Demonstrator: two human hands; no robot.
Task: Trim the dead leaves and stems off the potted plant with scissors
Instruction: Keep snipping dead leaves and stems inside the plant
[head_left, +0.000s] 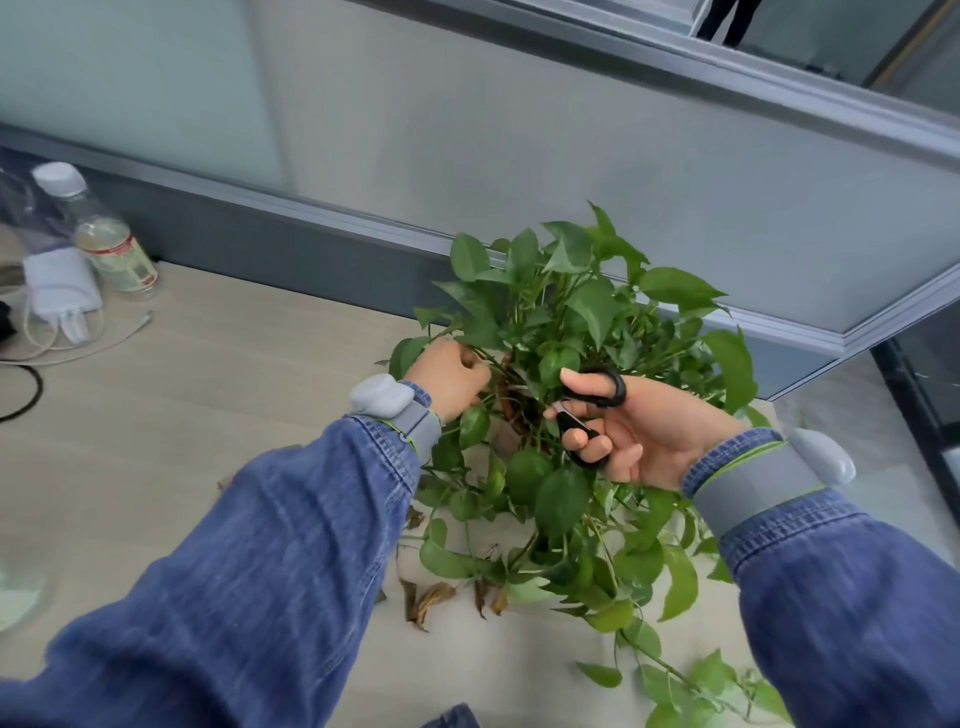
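A leafy green potted plant (582, 322) stands on the pale wooden desk (208, 415), its vines trailing toward me; the pot is hidden under the foliage. My left hand (449, 379) reaches into the leaves at the plant's left side, fingers curled round brown stems. My right hand (639, 431) grips black-handled scissors (592, 402), thumb through the upper loop, blades pointing left into the centre of the plant. Several dry brown leaves (431, 600) lie on the desk below the plant.
A clear plastic bottle (98, 234) with a white cap stands at the far left beside a white charger (62, 288) and cables. A grey partition wall (467, 130) runs behind the desk. Dark glass panels are on the right.
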